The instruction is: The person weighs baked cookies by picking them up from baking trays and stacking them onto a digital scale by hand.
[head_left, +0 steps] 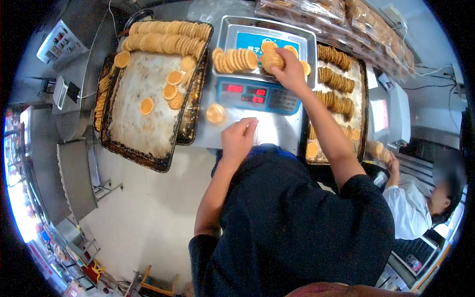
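Note:
My right hand (pixel 292 70) is over the scale's metal pan (pixel 225 29), its fingers closed round a short stack of round golden cookies (pixel 272 62). A longer row of cookies (pixel 235 60) lies on its side at the pan's left, and a few loose ones lie around my hand. Red digits glow on the scale's display panel (pixel 245 94). My left hand (pixel 238 140) is closed in front of the scale, thumb against fingers; whatever it may hold is hidden. Left of the scale, near that hand, a clear-wrapped pack of cookies (pixel 215 114) rests on the metal counter.
On the left, a baking tray (pixel 133 89) bears rows of cookies and several loose ones. Another tray (pixel 365 99) with darker rows stands right of the scale. Bagged cookies (pixel 341 20) are piled behind. At right, a co-worker's hand (pixel 393 166) holds cookies.

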A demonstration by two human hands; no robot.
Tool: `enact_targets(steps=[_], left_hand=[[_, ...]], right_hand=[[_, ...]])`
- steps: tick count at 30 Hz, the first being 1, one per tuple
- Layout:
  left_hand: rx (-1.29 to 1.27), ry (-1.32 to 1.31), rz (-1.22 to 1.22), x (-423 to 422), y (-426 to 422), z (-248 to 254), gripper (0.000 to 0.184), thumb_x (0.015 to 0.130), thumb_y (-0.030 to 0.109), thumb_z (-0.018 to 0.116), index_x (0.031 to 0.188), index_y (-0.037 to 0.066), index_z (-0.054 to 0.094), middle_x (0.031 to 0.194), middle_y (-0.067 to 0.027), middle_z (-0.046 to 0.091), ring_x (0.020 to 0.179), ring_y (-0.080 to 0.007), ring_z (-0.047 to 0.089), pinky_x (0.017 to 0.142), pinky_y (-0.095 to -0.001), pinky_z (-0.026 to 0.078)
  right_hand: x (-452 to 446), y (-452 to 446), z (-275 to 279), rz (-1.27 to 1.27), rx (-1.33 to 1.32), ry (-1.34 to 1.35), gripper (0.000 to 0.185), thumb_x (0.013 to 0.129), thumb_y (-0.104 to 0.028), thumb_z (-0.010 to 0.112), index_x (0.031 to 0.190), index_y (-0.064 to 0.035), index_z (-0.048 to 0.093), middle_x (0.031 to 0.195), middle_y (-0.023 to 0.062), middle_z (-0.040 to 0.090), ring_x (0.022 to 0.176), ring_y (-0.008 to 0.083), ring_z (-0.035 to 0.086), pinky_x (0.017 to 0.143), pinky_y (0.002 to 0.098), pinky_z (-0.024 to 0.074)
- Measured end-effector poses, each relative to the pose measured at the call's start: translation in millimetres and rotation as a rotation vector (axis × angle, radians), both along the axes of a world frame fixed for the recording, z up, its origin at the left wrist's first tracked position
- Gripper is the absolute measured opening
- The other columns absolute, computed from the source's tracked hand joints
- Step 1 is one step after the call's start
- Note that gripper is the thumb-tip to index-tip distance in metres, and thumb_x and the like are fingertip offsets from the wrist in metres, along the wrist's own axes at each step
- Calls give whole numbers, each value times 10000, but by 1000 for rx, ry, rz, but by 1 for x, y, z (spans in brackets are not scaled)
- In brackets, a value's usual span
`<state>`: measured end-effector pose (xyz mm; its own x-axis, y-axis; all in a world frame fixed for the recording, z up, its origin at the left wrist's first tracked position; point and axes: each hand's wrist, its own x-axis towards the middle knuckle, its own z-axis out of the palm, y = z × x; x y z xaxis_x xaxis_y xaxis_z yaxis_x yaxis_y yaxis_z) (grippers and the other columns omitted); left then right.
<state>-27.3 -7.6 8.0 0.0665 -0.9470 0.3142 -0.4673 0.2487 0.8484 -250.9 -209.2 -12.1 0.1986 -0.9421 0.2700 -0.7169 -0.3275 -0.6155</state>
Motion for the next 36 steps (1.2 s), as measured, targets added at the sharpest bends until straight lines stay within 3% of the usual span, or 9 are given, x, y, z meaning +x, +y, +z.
enact_targets(steps=[9, 13, 16, 21, 25, 27, 28, 33, 36], left_hand=[[378, 179, -158, -13, -21, 4, 194, 1035, 158, 723, 1182, 40, 772, 701, -3, 628, 636, -82, 569, 603, -274, 479], [645, 1099, -332, -35, -46, 23, 668, 1077, 466, 641, 1590, 78, 461, 1362, -123, 614, 1118, -223, 688, 958, -370, 583], [798, 1520, -388, -47, -67, 36, 802, 1048, 605, 572, 1611, 55, 419, 1489, -151, 531, 1230, -256, 662, 1031, -411, 567], [770, 1394, -239, -68, -53, 10, 455, 1075, 343, 663, 1385, 15, 614, 1238, -91, 700, 1129, -217, 709, 967, -386, 601], [815, 1348, -287, -68, -36, 12, 354, 1049, 233, 701, 1334, 30, 644, 1225, -90, 698, 1133, -198, 701, 975, -342, 590], [528, 822, -386, -72, -27, 16, 361, 1007, 159, 743, 1335, 44, 644, 1221, -92, 700, 1138, -165, 680, 977, -322, 566], [433, 705, -407, -74, -22, 21, 404, 969, 142, 783, 1336, 45, 643, 1216, -89, 708, 1140, -146, 663, 985, -312, 542], [413, 580, -505, -73, -14, 16, 512, 949, 219, 823, 1380, 35, 619, 1295, -103, 697, 1185, -176, 660, 1034, -330, 533], [355, 1057, -569, -75, -12, 8, 715, 923, 283, 858, 1502, 28, 524, 1383, -153, 677, 1264, -237, 652, 1100, -379, 531]], right_hand=[[-36, 53, 22, -290, -9, -514, 826, 906, -187, 829, 1564, 38, 383, 1387, 233, 619, 1249, 290, 648, 1071, 395, 526], [-16, 105, 59, -158, -78, -531, 816, 858, -187, 882, 1515, 15, 442, 1341, 193, 636, 1215, 282, 659, 1048, 389, 533], [-4, 147, 69, -18, -7, -163, 728, 807, -201, 904, 1426, -35, 557, 1319, 175, 675, 1213, 348, 671, 1020, 423, 542], [-4, 180, 76, 181, -3, -127, 688, 873, -222, 840, 1481, -49, 569, 1498, 186, 594, 1408, 363, 545, 1153, 464, 444], [-17, 208, 47, -229, 306, -693, 559, 1111, -414, 562, 1494, -6, 548, 1424, 142, 647, 1347, 333, 599, 1128, 474, 484], [-38, 211, 53, -259, 1185, -1257, 491, 1150, -386, 475, 1425, 7, 583, 1265, 136, 697, 1154, 320, 695, 993, 473, 572], [-29, 216, 62, -162, 1160, -1412, 429, 1121, -348, 530, 1361, -3, 613, 1164, 129, 709, 986, 268, 727, 852, 444, 618], [-40, 228, 39, -183, 1118, -1443, 422, 1055, -313, 632, 1351, -13, 626, 1207, 95, 709, 986, 199, 710, 794, 378, 619], [-22, 228, 49, -210, 1008, -1448, 431, 1040, -325, 661, 1357, -36, 619, 1164, 56, 705, 972, 143, 690, 729, 304, 598]])
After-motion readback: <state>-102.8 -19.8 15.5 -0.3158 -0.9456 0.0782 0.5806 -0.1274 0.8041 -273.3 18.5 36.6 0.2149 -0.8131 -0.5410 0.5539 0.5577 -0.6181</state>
